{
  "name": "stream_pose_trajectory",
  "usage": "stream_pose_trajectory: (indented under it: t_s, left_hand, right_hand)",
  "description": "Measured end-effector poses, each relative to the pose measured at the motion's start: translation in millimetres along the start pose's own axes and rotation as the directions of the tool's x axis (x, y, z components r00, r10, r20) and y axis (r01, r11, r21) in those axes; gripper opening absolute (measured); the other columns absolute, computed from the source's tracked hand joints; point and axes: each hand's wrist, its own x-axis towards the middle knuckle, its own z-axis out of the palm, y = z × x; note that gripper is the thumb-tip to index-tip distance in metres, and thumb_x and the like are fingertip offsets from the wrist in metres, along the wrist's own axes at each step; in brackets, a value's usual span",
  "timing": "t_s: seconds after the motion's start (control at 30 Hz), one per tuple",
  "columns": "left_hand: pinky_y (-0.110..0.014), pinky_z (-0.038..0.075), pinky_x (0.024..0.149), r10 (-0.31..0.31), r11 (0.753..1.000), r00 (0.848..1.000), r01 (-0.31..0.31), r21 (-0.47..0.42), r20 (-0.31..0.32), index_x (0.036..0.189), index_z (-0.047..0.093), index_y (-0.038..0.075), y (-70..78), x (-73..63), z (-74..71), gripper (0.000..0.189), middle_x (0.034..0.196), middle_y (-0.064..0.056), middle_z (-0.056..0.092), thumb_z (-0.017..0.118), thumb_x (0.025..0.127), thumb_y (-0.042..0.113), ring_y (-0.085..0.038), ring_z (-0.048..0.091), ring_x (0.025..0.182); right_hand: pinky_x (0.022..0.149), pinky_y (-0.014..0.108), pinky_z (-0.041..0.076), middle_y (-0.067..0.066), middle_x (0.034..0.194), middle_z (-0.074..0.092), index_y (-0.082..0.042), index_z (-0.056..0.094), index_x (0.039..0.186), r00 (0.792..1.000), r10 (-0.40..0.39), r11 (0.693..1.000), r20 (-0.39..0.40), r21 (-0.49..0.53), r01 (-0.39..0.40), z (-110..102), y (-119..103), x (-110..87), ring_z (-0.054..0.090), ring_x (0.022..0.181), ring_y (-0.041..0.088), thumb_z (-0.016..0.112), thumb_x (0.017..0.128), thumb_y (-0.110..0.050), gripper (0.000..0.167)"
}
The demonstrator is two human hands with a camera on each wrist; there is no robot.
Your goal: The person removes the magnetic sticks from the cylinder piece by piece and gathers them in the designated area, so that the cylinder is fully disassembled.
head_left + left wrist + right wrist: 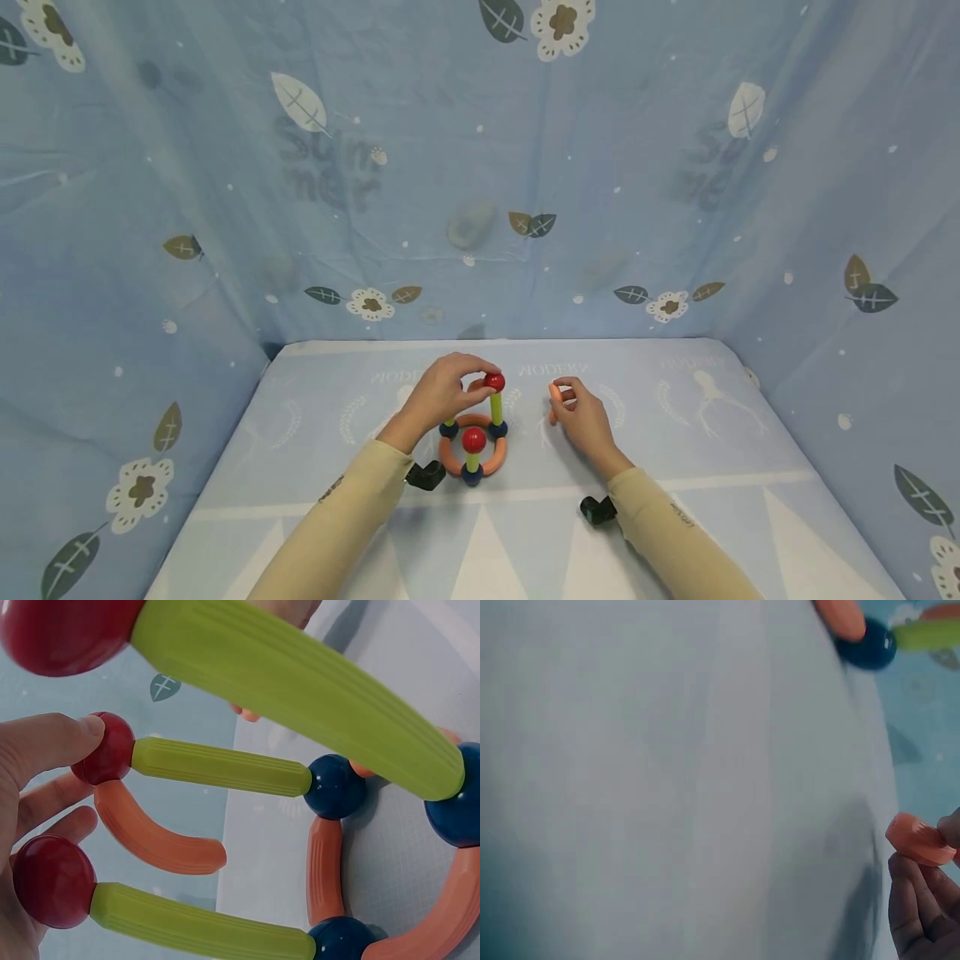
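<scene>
A toy frame of magnetic-looking rods and balls stands on the table. Orange curved rods [447, 458] and blue balls [472, 475] form its base ring; yellow-green rods [496, 408] rise from it, topped with red balls [473, 439]. My left hand [438, 396] pinches one red ball [109, 750], thumb pressed on it. From that ball an orange curved rod [154, 836] sticks out sideways, its far end free. Right of the frame, my right hand [587, 423] holds another orange curved rod [915, 840] between thumb and fingers, apart from the frame.
Beneath lies a pale blue-and-white patterned tabletop [300, 467]. Blue cloth [420, 167] with leaves and flowers hangs behind and at both sides. Black devices [426, 475] sit at both wrists, the left one close to the base ring.
</scene>
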Motion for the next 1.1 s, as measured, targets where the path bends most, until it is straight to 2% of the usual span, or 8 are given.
stream_pose_trajectory:
  t_s: [0.27,0.4,0.5,0.6,0.73,1.1]
  left_hand:
    - [-0.030,0.052,0.075,0.032,0.999,0.999,-0.032,0.027,-0.010,0.118,0.076,0.022,0.8,0.3,-0.4,0.026,0.113,0.007,0.073,0.079,0.092,0.026,-0.012,0.063,0.101]
    - [-0.029,0.051,0.074,0.028,0.999,1.000,-0.028,0.024,-0.011,0.117,0.076,0.022,1.0,0.2,-0.8,0.027,0.113,0.007,0.073,0.079,0.091,0.026,-0.012,0.063,0.101]
    - [-0.029,0.052,0.076,0.023,1.000,1.000,-0.022,0.021,-0.010,0.118,0.076,0.022,1.2,0.4,-1.2,0.027,0.113,0.007,0.074,0.079,0.091,0.026,-0.012,0.064,0.103]
    - [-0.029,0.052,0.075,0.020,1.000,1.000,-0.020,0.014,-0.010,0.118,0.076,0.022,1.1,0.8,-1.7,0.027,0.114,0.007,0.073,0.079,0.091,0.026,-0.012,0.064,0.103]
    - [-0.028,0.052,0.073,0.013,1.000,1.000,-0.013,0.010,-0.009,0.118,0.076,0.022,0.5,0.9,-2.3,0.027,0.114,0.007,0.073,0.079,0.092,0.025,-0.011,0.063,0.103]
    - [-0.029,0.051,0.073,0.010,1.000,1.000,-0.010,0.015,-0.016,0.120,0.075,0.021,-2.1,-1.3,-1.9,0.029,0.115,0.006,0.073,0.079,0.092,0.025,-0.013,0.063,0.103]
  right_hand:
    - [0.068,0.033,0.047,0.008,0.105,0.068,-0.011,0.061,0.131,0.998,0.069,0.998,0.014,-0.013,-0.069,-12.2,13.1,21.6,0.068,0.081,0.019,0.066,0.101,-0.024,0.032]
    - [0.074,0.036,0.049,0.009,0.109,0.068,-0.011,0.063,0.130,0.995,0.095,0.993,-0.002,-0.064,-0.095,-14.6,16.6,27.1,0.067,0.092,0.023,0.063,0.102,-0.029,0.033]
    - [0.078,0.041,0.051,0.012,0.111,0.069,-0.008,0.066,0.128,0.996,0.088,0.991,-0.012,-0.098,-0.089,-15.4,18.4,28.1,0.067,0.096,0.027,0.064,0.102,-0.029,0.033]
    - [0.079,0.045,0.052,0.014,0.110,0.070,-0.005,0.069,0.124,0.998,0.064,0.990,-0.015,-0.121,-0.066,-15.7,18.5,27.2,0.067,0.092,0.027,0.066,0.101,-0.026,0.032]
    - [0.078,0.045,0.053,0.014,0.109,0.070,-0.003,0.069,0.123,0.998,0.049,0.992,-0.026,-0.114,-0.052,-14.9,17.2,26.0,0.067,0.088,0.025,0.068,0.100,-0.024,0.031]
    - [0.078,0.043,0.054,0.017,0.116,0.063,-0.002,0.065,0.128,0.997,0.059,0.994,-0.050,-0.093,-0.064,-13.1,12.2,19.6,0.062,0.097,0.029,0.067,0.099,-0.019,0.034]
